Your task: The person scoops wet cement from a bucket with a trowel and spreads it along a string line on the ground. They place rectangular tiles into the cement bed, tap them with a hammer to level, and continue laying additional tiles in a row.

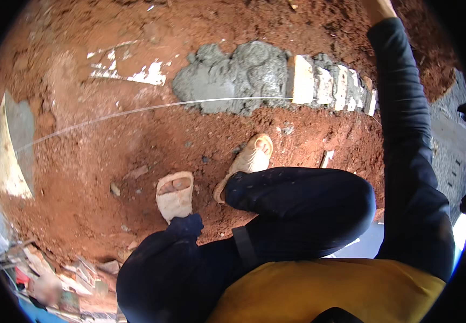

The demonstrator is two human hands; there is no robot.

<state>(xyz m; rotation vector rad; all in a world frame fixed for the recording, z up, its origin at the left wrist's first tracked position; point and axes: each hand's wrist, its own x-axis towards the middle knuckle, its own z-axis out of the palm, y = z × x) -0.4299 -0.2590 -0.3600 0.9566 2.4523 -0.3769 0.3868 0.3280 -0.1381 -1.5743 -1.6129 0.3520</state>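
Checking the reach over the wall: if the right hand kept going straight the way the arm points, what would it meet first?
The right hand sits at the picture's top edge, already past the row of bricks, over bare red soil. Nothing else shows ahead; what lies beyond the edge, and the depth, cannot be judged.

No packages, labels, signs or screens visible.

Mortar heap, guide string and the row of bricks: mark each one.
Mortar heap (238, 75): head view, middle of the grey mound.
Guide string (136, 110): head view, taut stretch over red soil.
Row of bricks (330, 86): head view, a pale middle brick.
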